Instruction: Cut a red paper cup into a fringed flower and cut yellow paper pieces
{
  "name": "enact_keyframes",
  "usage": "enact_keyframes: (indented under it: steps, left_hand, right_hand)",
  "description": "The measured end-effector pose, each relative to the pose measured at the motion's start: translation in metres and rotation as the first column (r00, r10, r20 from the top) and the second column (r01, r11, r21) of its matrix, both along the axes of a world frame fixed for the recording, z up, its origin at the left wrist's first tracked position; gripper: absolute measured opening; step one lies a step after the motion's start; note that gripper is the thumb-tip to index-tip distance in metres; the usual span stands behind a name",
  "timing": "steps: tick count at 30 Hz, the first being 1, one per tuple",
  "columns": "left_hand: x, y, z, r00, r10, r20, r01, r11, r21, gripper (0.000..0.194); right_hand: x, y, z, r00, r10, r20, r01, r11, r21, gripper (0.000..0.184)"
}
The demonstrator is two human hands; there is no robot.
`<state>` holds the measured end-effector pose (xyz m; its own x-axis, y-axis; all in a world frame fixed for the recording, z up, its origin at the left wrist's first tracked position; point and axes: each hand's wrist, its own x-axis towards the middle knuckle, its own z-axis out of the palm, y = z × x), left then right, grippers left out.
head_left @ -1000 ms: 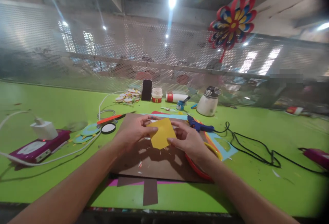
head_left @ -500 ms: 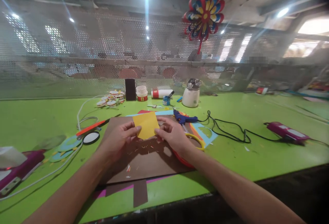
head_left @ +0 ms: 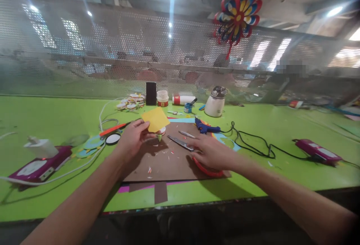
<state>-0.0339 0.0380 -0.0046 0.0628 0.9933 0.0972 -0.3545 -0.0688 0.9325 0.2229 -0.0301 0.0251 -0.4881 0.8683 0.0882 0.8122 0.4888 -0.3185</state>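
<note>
My left hand point(head_left: 135, 135) pinches a yellow paper square point(head_left: 156, 119) by its lower left edge, raised over the brown board point(head_left: 160, 172). My right hand point(head_left: 209, 149) is on a pair of scissors point(head_left: 179, 141), its fingers closed around them near the pivot. Their metal blades lie apart and point left. The red handle loop shows below my palm; the yellow one is hidden by my hand. Under the yellow paper a small white round piece with a green tip point(head_left: 160, 135) partly shows. Small paper scraps are scattered on the board.
A blue glue gun point(head_left: 206, 127) lies right of the board, its black cord running to a purple power strip point(head_left: 317, 150). Another purple power strip point(head_left: 42, 166) with a white plug is at left. An orange cutter point(head_left: 112, 129), phone point(head_left: 151, 93) and white bottle point(head_left: 215, 104) stand farther back.
My right hand has let go of the yellow paper and moved down right onto the scissors. The left hand alone now holds the paper, which has turned and tilted.
</note>
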Motion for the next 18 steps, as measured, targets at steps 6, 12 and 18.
enact_keyframes:
  steps: [6, 12, 18]
  left_hand:
    - [0.003, 0.000, 0.000, 0.998, 0.052, 0.036, -0.053, 0.998, 0.029, 0.008]
    - [0.005, -0.004, 0.001, 0.997, 0.070, 0.037, -0.071, 0.997, 0.026, 0.006]
    - [0.004, -0.010, 0.026, 0.994, 0.081, 0.080, -0.083, 0.996, 0.022, 0.005]
  right_hand:
    - [0.045, -0.006, -0.012, 0.950, -0.103, 0.294, 0.114, 0.993, -0.021, 0.044]
    - [0.037, -0.002, -0.031, 0.944, -0.103, 0.314, 0.115, 0.993, -0.021, 0.074]
    - [0.038, 0.011, -0.039, 0.939, -0.167, 0.300, 0.176, 0.984, -0.004, 0.065]
